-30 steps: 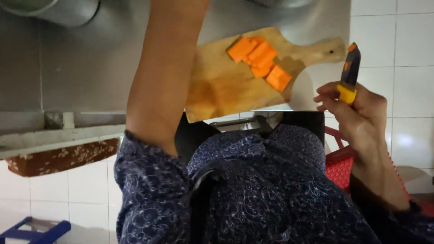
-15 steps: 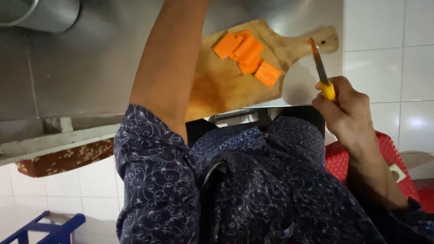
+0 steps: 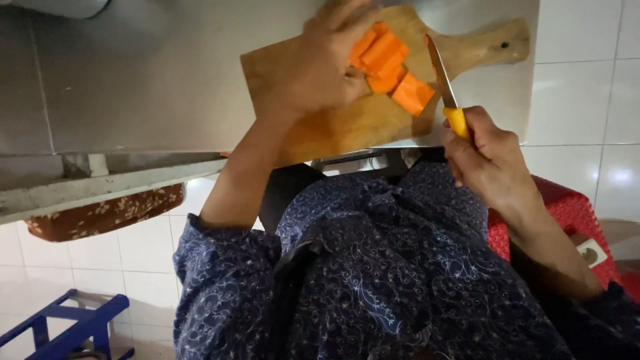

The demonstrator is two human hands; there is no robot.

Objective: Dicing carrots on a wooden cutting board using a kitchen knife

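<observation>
- Two bare hands work over a wooden cutting board (image 3: 333,127) on a steel counter (image 3: 147,80).
- Left hand (image 3: 313,63) lies spread over orange carrot pieces (image 3: 393,67) near the board's handle end, fingers touching them.
- Right hand (image 3: 490,157) is clenched around a yellow-handled knife (image 3: 447,87), blade angled beside the carrot.
- Red plastic basket (image 3: 567,213) sits below the right wrist.

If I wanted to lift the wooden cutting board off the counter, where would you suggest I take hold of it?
Probably by the cutting board's handle, the narrow rounded tab with a hole. It juts out bare, away from the orange pieces, so come from that end. The left hand covers the middle, and the right hand holds a knife nearby.
</observation>
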